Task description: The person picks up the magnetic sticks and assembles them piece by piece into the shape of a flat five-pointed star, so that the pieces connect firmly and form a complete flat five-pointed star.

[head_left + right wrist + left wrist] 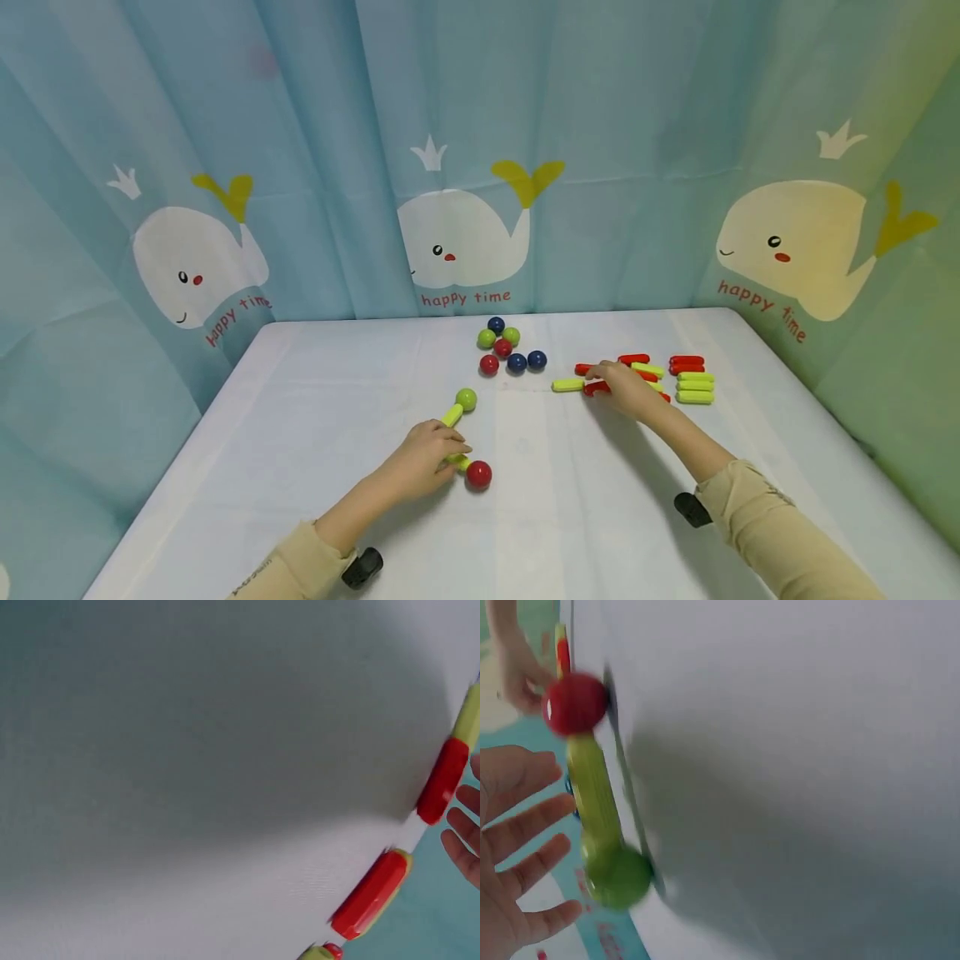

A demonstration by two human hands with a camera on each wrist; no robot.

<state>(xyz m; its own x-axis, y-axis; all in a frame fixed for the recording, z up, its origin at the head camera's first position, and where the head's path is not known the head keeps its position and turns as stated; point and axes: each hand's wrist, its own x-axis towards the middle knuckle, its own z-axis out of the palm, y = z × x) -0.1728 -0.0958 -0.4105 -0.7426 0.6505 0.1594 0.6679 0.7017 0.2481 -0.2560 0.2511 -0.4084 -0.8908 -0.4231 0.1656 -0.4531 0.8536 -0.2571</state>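
Observation:
My left hand (423, 458) reaches over lime-green sticks, its fingers spread beside them in the left wrist view. One lime stick (452, 415) meets a green ball (466, 399); a lime stick end (459, 461) meets a red ball (478, 475). The hand hides the middle part. In the left wrist view the red ball (576, 703), lime stick (594, 787) and green ball (619, 877) stand in a row. My right hand (622, 390) is at a red stick (596, 388), fingers loose and parted next to that red stick (444, 780). A lime stick (567, 386) lies end to end with it.
Several red, green and dark blue balls (537, 360) cluster at the back middle of the white table (300, 400). Right of my right hand lie stacked red sticks (687, 364) and lime sticks (695, 387). More loose sticks (633, 359) lie behind that hand. A whale-print curtain (322, 167) surrounds the table.

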